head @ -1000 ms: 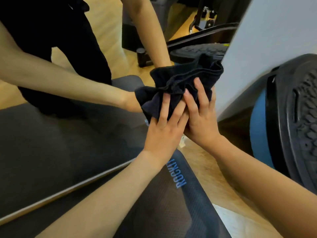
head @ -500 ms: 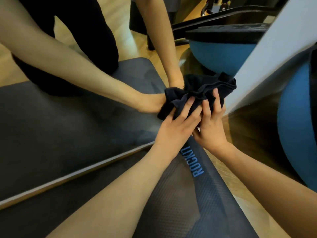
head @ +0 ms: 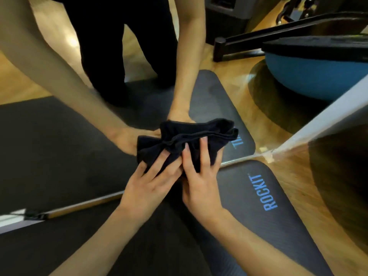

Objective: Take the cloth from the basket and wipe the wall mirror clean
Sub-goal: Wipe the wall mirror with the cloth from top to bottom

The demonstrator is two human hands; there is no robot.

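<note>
Two hands, left hand [head: 151,188] and right hand [head: 201,182], are pressed flat-fingered on cloth [head: 185,140] | step: wall mirror [head: 59,136] being wiped | next: firm pressure toward unwiped glass is called for

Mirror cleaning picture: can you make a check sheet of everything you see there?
Surface: wall mirror, its bottom edge near the floor, reflecting arms and mat.
Job's things: dark cloth, bunched against the glass; basket not seen.
Clutter: black ROCKIT mat; blue balance ball, seen in reflection.
Grippers: left hand and right hand both press the cloth, fingers spread.
Cables: nothing seen.
Surroundings: wooden floor; white wall edge.
</note>
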